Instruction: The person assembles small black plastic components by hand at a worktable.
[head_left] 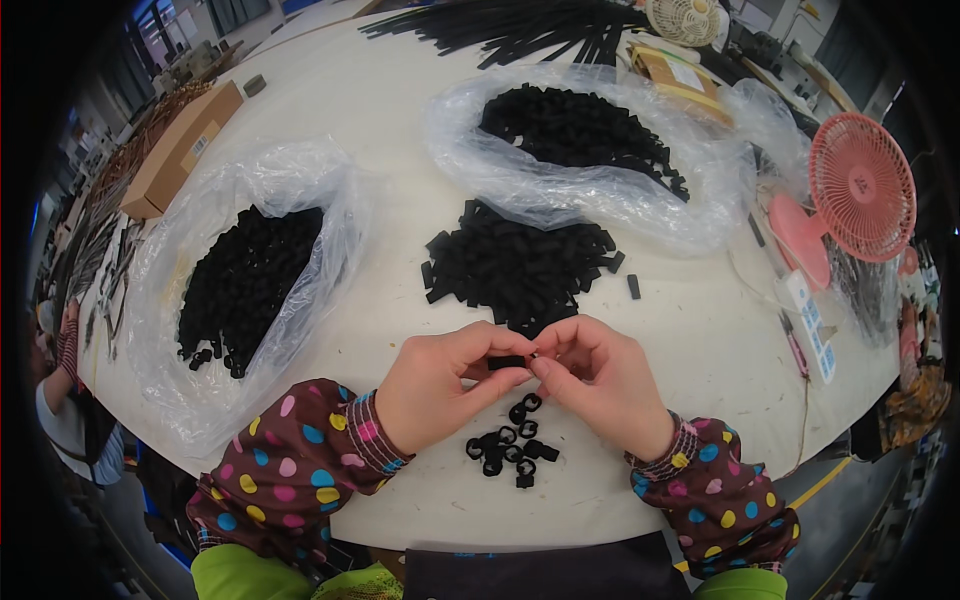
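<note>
Between the thumb and fingers of my left hand (432, 385) is a short black tube-like piece (507, 362), held level. My right hand (605, 380) pinches at its right end, fingertips closed; what they grip there is too small to make out. Just beyond both hands lies a heap of short black pieces (520, 262), with one stray black piece (633, 287) off to its right. Below my hands, nearer to me, sit several small black rings (506, 436), loosely grouped on the white table (400, 510).
An open clear plastic bag (340, 215) of black ring-like pieces stands left; another clear bag (710, 215) of black pieces lies at the back. A pink fan (862, 187) is at right, near a pink-handled tool (795, 345). Long black strips (510, 25) and a cardboard box (180, 150) lie farther off.
</note>
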